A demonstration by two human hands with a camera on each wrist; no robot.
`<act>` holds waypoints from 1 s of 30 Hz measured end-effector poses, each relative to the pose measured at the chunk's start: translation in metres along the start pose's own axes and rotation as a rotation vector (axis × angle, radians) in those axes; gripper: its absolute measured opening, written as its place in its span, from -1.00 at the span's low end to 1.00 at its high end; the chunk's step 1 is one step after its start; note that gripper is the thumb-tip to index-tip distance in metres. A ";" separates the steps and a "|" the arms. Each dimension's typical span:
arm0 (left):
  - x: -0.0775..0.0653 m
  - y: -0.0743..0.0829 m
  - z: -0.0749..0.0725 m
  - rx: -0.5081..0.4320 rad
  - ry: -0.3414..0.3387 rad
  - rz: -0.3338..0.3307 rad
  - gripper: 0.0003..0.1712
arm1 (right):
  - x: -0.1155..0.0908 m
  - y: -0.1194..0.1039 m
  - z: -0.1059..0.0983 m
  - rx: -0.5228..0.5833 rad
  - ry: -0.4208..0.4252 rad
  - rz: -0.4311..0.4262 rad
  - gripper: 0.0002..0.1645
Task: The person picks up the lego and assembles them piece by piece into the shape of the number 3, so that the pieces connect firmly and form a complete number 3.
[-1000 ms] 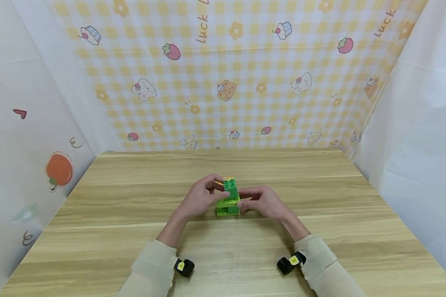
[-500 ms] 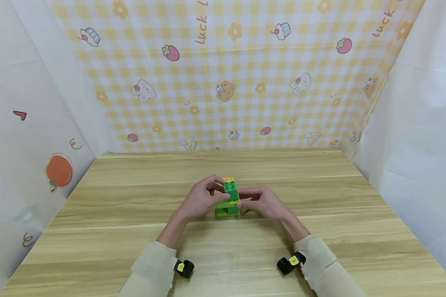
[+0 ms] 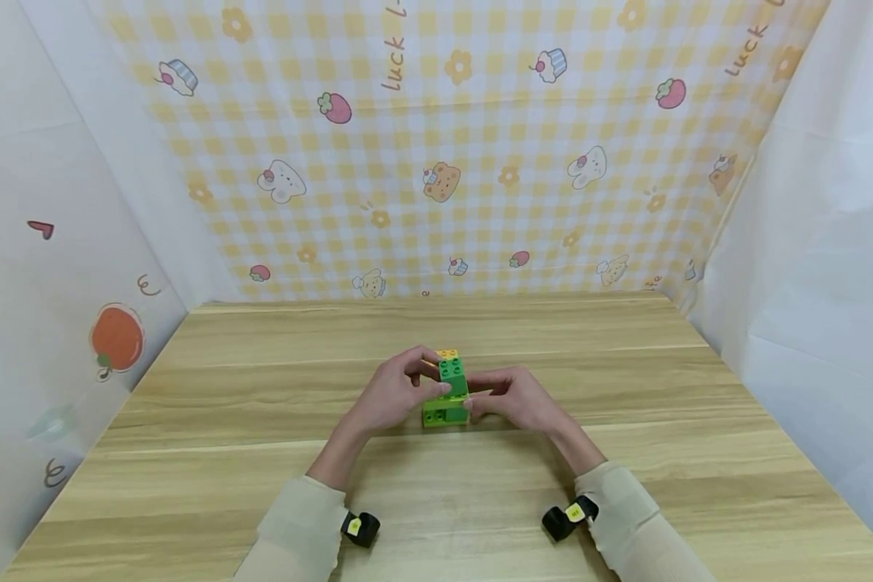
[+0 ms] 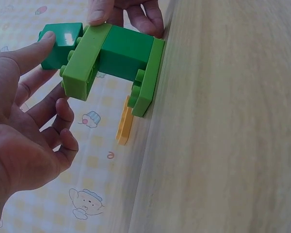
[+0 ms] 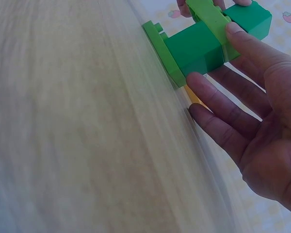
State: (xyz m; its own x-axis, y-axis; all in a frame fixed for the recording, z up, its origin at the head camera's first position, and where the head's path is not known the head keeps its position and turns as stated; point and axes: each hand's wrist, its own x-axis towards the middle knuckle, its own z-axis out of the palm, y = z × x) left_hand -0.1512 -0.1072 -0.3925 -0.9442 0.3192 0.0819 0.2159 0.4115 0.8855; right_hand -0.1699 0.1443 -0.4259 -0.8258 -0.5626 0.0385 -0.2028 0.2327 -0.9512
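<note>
A small stack of building bricks stands on the table. At its bottom is a light green plate point(image 4: 148, 87), with a dark green brick point(image 5: 196, 48) on one end. A longer light green brick point(image 4: 82, 65) lies over that, overhanging on one side. My left hand point(image 3: 393, 392) pinches another dark green brick point(image 3: 452, 370) between thumb and fingers, on top of the light green one. Whether it is fully pressed down cannot be told. My right hand point(image 3: 520, 396) grips the stack from the right, thumb on the light green brick. Behind stands a yellow-orange piece point(image 4: 125, 124), partly hidden.
The wooden table point(image 3: 436, 501) extends round the stack on all sides. A checked cloth backdrop point(image 3: 436, 121) hangs at its far edge, with white cloth at the left and right. Both wrists carry a black camera strap point(image 3: 362, 529).
The top dark green brick and my left thumb have come slightly lower and nearer to me over the light green brick. My right hand keeps its hold. The head view has tilted up a little.
</note>
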 end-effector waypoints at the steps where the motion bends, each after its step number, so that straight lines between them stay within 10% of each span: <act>1: 0.000 0.000 0.000 0.001 0.001 0.000 -0.72 | 0.000 0.000 0.000 0.000 -0.001 -0.001 -0.51; 30: -0.004 0.007 0.001 0.106 -0.004 0.039 -0.71 | 0.000 -0.001 0.000 0.012 0.003 0.022 -0.50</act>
State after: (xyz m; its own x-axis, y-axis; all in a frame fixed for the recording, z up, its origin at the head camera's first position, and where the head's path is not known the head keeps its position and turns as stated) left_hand -0.1461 -0.1049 -0.3874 -0.9335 0.3402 0.1133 0.2779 0.4867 0.8282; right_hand -0.1695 0.1436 -0.4247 -0.8317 -0.5549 0.0189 -0.1787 0.2352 -0.9554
